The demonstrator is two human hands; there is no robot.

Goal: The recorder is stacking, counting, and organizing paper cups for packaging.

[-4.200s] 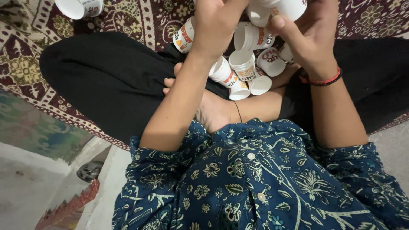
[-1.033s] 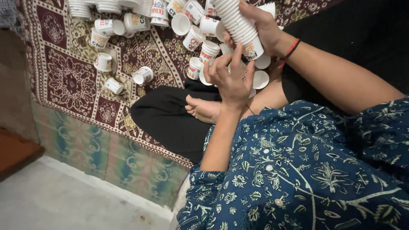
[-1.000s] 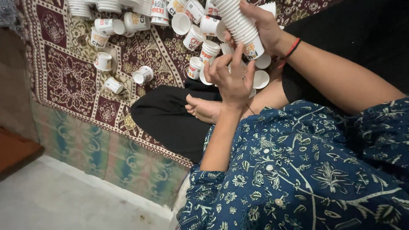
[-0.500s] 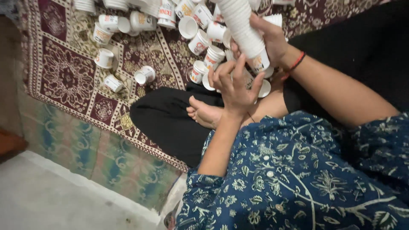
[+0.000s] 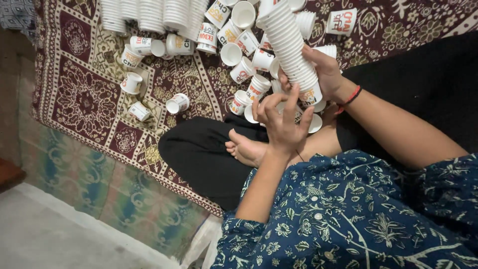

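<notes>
Scattered across the patterned rug [image 5: 84,99]: loose paper cups [image 5: 177,103], white with orange-red labels. Beside them, left hand [image 5: 283,119], fingers spread, empty, just below a long nested cup stack [image 5: 290,45]. Stack clamped near its base by right hand [image 5: 326,69]. Bare floor [image 5: 45,234] at lower left.

Stack of nested cups [image 5: 289,45] runs from the top edge down into the right hand [image 5: 326,74], which grips its lower end. Left hand [image 5: 283,122] just below that end, fingers spread. Loose cups [image 5: 244,69] on the rug [image 5: 84,99] left of the stack. More stacks [image 5: 149,15] along the top edge. Bare foot [image 5: 246,149] beneath the left hand.
</notes>
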